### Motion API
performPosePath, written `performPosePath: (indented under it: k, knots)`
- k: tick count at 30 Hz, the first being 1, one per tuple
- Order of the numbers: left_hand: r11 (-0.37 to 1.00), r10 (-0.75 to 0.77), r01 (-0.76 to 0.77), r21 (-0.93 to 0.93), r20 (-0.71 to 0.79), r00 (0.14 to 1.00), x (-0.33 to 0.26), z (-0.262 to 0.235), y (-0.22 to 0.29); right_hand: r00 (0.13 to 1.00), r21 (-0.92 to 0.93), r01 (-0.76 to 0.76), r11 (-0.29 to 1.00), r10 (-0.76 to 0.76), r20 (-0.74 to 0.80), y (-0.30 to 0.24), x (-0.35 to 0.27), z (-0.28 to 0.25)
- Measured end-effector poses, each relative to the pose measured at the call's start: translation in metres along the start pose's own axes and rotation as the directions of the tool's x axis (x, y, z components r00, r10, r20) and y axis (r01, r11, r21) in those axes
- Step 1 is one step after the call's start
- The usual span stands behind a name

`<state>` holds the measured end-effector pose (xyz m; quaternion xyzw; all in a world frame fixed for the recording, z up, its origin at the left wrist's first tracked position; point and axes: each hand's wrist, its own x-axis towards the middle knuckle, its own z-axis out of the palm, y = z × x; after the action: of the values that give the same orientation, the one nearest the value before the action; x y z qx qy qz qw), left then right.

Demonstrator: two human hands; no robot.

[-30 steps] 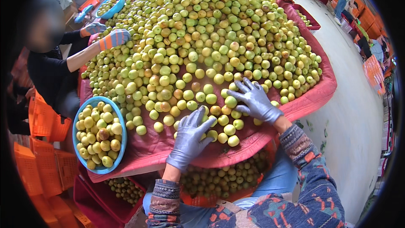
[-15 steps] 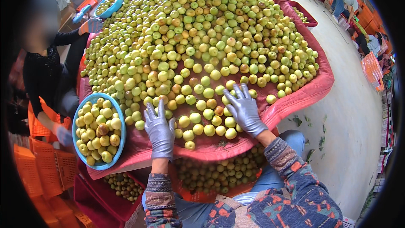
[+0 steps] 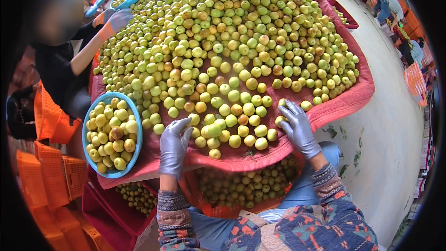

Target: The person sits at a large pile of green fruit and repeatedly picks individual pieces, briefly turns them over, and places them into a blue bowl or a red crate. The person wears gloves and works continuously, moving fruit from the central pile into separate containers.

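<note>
Yellow-green jujubes, some blushed brown, lie heaped on a red padded cloth. A looser group of jujubes spreads over the cloth between my hands. My left hand, in a silvery grey glove, is at the group's left side with fingers and thumb bent together; whatever they hold is hidden. On the right, my right hand, gloved alike, curls its fingers and thumb around a jujube at the cloth. Another jujube sits by its fingertips.
A blue basin full of jujubes stands at left. Below the cloth edge, an orange crate of jujubes sits by my legs. A co-worker's gloved hands are at the heap's far left. Orange crates stack at lower left; leaves litter the floor.
Both hands have gone from spread fingers to bent ones, the right closing on a jujube. The loose jujubes sit bunched nearer together. The co-worker's lower hand has risen to the heap.
</note>
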<state>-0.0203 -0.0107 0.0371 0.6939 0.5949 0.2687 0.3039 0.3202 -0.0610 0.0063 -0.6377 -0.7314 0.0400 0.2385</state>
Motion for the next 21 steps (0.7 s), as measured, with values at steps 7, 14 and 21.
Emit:
performPosePath:
  k: [7,14,21]
  knots:
    - [0.951,0.287,-0.301,0.076,0.156,0.945,0.000,0.029,0.028,0.977,0.206,-0.014,0.978,-0.030,0.210,-0.022,-0.012,0.012]
    - [0.934,0.306,-0.223,-0.280,0.301,0.903,-0.013,0.041,0.043,0.968,0.629,-0.251,0.736,0.195,0.158,-0.027,-0.023,0.001]
    - [0.961,0.034,-0.040,0.275,0.026,0.999,-0.006,0.005,0.002,0.980,0.330,-0.084,0.940,0.018,0.198,-0.031,-0.036,-0.003]
